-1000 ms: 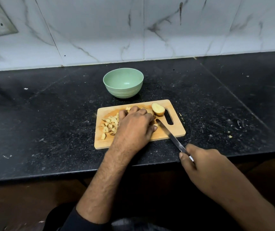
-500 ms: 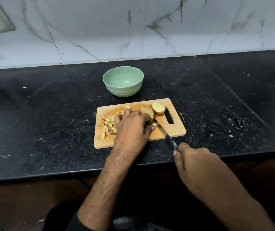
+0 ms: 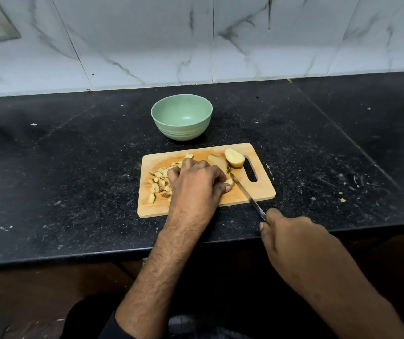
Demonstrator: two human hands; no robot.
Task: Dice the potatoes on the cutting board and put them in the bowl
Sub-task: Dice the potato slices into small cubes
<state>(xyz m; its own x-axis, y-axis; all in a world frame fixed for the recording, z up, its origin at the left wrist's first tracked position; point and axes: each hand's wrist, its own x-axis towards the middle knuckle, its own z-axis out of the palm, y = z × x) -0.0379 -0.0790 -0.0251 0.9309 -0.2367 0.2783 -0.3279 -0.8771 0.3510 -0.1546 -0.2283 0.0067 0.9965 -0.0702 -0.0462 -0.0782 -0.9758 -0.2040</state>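
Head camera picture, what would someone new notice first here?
The wooden cutting board at centre, where the left hand steadies a potato piece against the knife gripped by the right hand. Behind it sits an empty green bowl.

I note a pale rectangular wooden cutting board (image 3: 257, 194), matt; a green, smooth, satin plastic-looking bowl (image 3: 182, 128); a black speckled stone worktop (image 3: 73, 182), scuffed; glossy white marble-look wall tiles (image 3: 147, 40); a shiny metal knife blade (image 3: 246, 194).

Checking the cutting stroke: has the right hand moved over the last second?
Yes. The right hand has pushed forward toward the cutting board, sliding the knife farther across it.
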